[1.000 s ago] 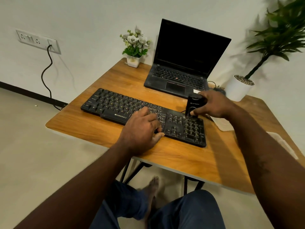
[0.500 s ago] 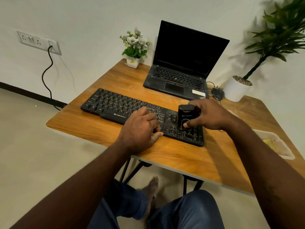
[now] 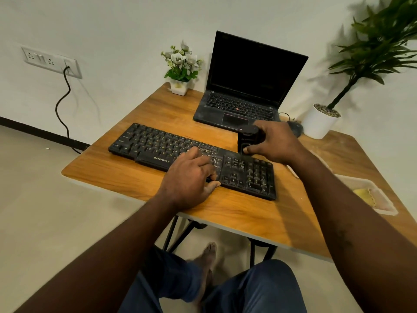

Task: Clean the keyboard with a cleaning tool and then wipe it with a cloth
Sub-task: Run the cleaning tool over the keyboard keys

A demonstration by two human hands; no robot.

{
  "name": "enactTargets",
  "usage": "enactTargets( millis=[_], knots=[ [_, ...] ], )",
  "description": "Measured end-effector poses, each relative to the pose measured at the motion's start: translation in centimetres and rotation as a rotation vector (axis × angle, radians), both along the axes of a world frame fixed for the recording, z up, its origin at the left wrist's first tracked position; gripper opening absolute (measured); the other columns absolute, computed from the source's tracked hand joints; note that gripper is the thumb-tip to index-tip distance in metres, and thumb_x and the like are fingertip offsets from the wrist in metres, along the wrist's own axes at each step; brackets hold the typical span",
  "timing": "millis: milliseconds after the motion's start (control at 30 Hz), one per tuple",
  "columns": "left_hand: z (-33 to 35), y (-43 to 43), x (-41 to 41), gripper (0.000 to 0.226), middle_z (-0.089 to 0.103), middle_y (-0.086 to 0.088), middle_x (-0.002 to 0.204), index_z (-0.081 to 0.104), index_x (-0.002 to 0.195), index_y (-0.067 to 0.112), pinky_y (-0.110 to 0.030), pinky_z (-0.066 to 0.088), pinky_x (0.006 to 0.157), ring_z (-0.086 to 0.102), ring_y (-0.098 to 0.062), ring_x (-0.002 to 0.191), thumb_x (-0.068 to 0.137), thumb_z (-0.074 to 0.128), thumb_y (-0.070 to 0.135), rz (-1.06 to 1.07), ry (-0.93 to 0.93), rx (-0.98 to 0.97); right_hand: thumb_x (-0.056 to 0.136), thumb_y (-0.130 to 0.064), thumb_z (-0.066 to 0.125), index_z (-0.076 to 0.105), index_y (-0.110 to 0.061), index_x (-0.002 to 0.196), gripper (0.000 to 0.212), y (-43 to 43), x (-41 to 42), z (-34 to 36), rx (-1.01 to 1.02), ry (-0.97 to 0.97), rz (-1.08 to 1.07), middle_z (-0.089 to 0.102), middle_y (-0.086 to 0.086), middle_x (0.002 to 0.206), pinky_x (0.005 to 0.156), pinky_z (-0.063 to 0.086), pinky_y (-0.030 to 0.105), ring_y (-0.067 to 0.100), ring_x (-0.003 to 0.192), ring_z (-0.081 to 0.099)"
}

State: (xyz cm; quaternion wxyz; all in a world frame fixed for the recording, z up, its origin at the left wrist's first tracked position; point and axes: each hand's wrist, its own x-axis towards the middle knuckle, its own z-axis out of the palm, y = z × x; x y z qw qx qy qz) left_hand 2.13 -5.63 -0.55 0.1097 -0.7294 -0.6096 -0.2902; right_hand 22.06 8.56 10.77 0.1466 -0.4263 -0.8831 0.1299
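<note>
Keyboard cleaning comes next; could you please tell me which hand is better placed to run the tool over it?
Probably the right. The right hand grips the cleaning tool at the far edge of the keyboard, by the number pad; the left hand rests on the middle keys, holding nothing, seemingly steadying it.

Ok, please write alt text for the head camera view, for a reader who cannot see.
A person's right hand grips a small black cleaning tool at the far edge of a black plastic keyboard on a wooden table, while the left hand rests on its keys.
</note>
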Motion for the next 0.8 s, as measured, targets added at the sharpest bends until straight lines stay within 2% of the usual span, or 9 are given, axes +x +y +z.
enactTargets(
  millis=[133,200,267,433,533,600,733,800],
  knots=[
    [-0.1,0.1,0.0,0.030,0.065,0.011,0.095,0.076,0.096,0.027,-0.037,0.047,0.077,0.043,-0.013,0.097,0.086,0.072,0.055,0.003,0.003,-0.007,0.077,-0.026,0.089,0.068,-0.026,0.111,0.041,0.2,0.2,-0.4,-0.052,-0.085,0.009,0.068,-0.011,0.101,0.083,0.055,0.034,0.013,0.099,0.065],
    [0.0,0.2,-0.1,0.031,0.066,0.011,0.096,0.076,0.097,0.027,-0.036,0.047,0.078,0.043,-0.013,0.098,0.086,0.071,0.055,0.007,0.006,-0.012,0.076,-0.027,0.089,0.068,-0.028,0.112,0.042,-0.1,0.4,-0.2,-0.129,-0.057,0.051,0.068,-0.016,0.101,0.085,0.054,0.034,0.008,0.099,0.064],
    [0.0,0.2,-0.1,0.031,0.066,0.011,0.097,0.076,0.097,0.027,-0.036,0.046,0.079,0.044,-0.013,0.098,0.086,0.071,0.055,0.003,0.004,-0.011,0.076,-0.028,0.089,0.067,-0.029,0.112,0.042,-0.4,0.3,-0.2,-0.124,-0.052,0.058,0.066,-0.019,0.098,0.085,0.054,0.032,0.007,0.099,0.064],
    [-0.1,0.1,0.0,0.030,0.065,0.011,0.097,0.076,0.097,0.026,-0.037,0.047,0.079,0.044,-0.014,0.098,0.086,0.072,0.053,0.002,-0.001,-0.001,0.074,-0.029,0.090,0.068,-0.031,0.107,0.039,-1.0,-0.4,0.3,-0.205,-0.171,0.152,0.070,-0.013,0.102,0.082,0.054,0.032,0.005,0.098,0.065],
    [0.1,0.0,0.0,0.029,0.065,0.011,0.097,0.076,0.097,0.027,-0.036,0.047,0.080,0.044,-0.013,0.099,0.086,0.072,0.053,-0.002,-0.007,-0.004,0.075,-0.027,0.090,0.063,-0.039,0.100,0.038,-0.3,-1.2,0.8,-0.087,-0.047,0.087,0.067,-0.016,0.098,0.076,0.050,0.025,0.004,0.096,0.063],
    [0.1,0.0,0.0,0.028,0.065,0.011,0.097,0.076,0.097,0.027,-0.034,0.045,0.080,0.044,-0.013,0.099,0.086,0.072,0.053,-0.001,-0.007,-0.002,0.074,-0.027,0.091,0.063,-0.037,0.101,0.040,0.2,-1.8,0.6,-0.020,0.007,0.039,0.066,-0.016,0.096,0.072,0.049,0.024,0.008,0.093,0.064],
    [0.0,0.0,0.0,0.029,0.065,0.012,0.098,0.076,0.097,0.027,-0.033,0.044,0.079,0.044,-0.013,0.099,0.087,0.070,0.054,0.001,-0.004,0.001,0.075,-0.030,0.090,0.065,-0.033,0.105,0.039,0.1,-2.1,-0.4,-0.061,-0.095,0.030,0.066,-0.015,0.098,0.081,0.055,0.033,0.011,0.096,0.064],
    [0.0,0.0,-0.1,0.029,0.065,0.011,0.098,0.076,0.097,0.027,-0.034,0.044,0.080,0.045,-0.014,0.100,0.087,0.069,0.054,-0.007,0.000,0.006,0.074,-0.031,0.090,0.065,-0.035,0.103,0.038,-0.4,-1.8,-0.2,-0.112,-0.134,0.073,0.067,-0.015,0.100,0.080,0.054,0.031,0.006,0.095,0.063]
  ],
)
